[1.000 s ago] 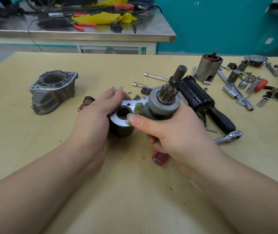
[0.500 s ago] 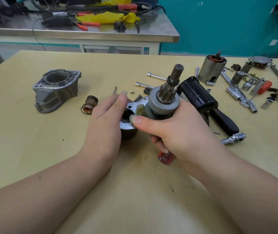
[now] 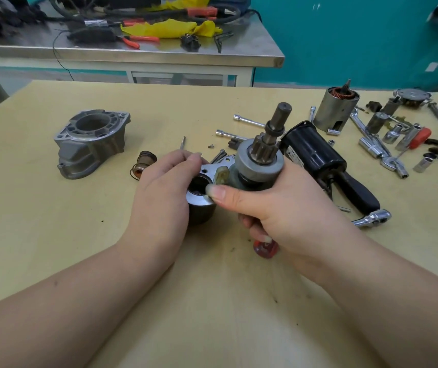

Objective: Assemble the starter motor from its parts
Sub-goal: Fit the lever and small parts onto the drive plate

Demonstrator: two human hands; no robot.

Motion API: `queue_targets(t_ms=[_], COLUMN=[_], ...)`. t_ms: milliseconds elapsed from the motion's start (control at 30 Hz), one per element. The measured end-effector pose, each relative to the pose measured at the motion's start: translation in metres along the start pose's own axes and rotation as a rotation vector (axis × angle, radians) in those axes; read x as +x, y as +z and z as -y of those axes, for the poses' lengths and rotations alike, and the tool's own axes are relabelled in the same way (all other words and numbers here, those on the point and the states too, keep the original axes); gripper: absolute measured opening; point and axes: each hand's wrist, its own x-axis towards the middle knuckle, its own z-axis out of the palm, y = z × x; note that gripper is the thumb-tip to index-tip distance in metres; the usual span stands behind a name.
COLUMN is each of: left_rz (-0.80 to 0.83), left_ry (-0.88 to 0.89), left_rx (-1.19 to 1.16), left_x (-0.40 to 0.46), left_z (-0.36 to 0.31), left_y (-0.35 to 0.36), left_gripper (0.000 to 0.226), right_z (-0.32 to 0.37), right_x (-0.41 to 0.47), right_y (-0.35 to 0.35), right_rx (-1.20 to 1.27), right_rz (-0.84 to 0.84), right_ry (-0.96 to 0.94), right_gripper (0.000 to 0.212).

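A workshop; sockets (image 3: 391,133) and ratchet (image 3: 372,218) strewn on workbench (image 3: 53,235).

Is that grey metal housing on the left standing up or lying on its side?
Standing up: the grey housing rests on the table, round opening facing up, untouched.

left hand (image 3: 159,192): bare, no glove, ring or watch | right hand (image 3: 279,208): bare, trimmed nails | forearms: bare, no sleeves in view
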Motion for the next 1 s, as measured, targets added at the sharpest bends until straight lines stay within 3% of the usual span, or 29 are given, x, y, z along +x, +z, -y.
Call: queue_targets(t_ms=[67,200,367,700,833,1000], left_rz=[0.050,0.037,0.068,0.098,0.168,0.215], left_ry=[0.060,0.068,0.006,-0.077,-0.054,-0.046], left_rx=[0.099,0.049,-0.023,-0.132,-0.093,-0.115], left_x=[0.000,0.000,0.000,0.000,-0.001,0.000], left_z=[0.003,0.003,0.002,0.003,0.005,0.007], left_y=[-0.001,-0.001,0.002,-0.007,-0.012,-0.016], left_gripper=[0.020,0.030,0.013,0.005,0.019,0.020], right_z=[0.001,0.003,0.007,0.012,0.007,0.002], right_x=[0.000,0.001,0.001,0.002,0.001,0.000], right_y=[-0.002,-0.003,-0.009,-0.011,-0.013,-0.011], right_rx=[0.005,0.038,0.015,-0.059,-0.031,0.002], right_rz=[0.041,0.092,0.145,0.173,0.186,0.178], right_ry=[-0.017,-0.041,-0.007,0.002,-0.007,-0.025], right_gripper=[0.025,0.020,0.026,0.024,0.025,0.024])
